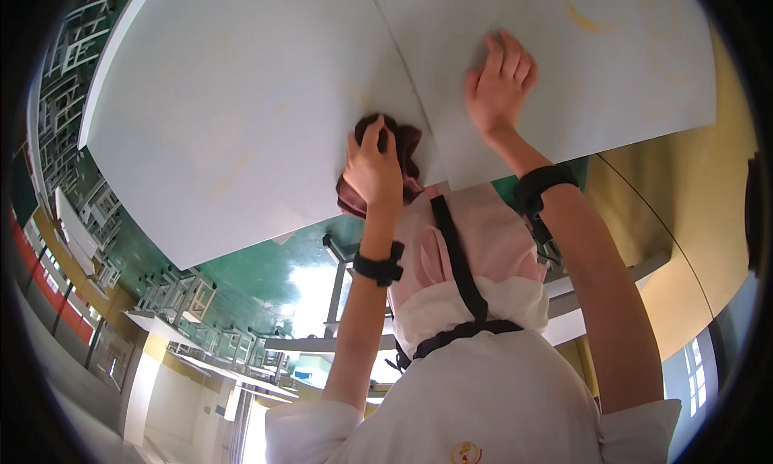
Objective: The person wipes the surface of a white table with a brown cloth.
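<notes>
Two white tabletops (241,102) meet at a dark seam in front of me. My left hand (373,165) presses on a crumpled dark brown-red cloth (410,144), bunched under its fingers beside the seam, close to the near edge. To the right of the seam, my right hand (502,80) rests on the white surface with its fingers slightly bent and apart, holding nothing. Faint yellowish smears (583,20) mark the tabletop beyond it. Each wrist wears a black band.
Yellow wall panels (694,180) rise along the right side. A green floor (259,283) shows below the table's near edge. Several stools (193,295) and other white tables stand to the left and lower left. My body is against the near edge.
</notes>
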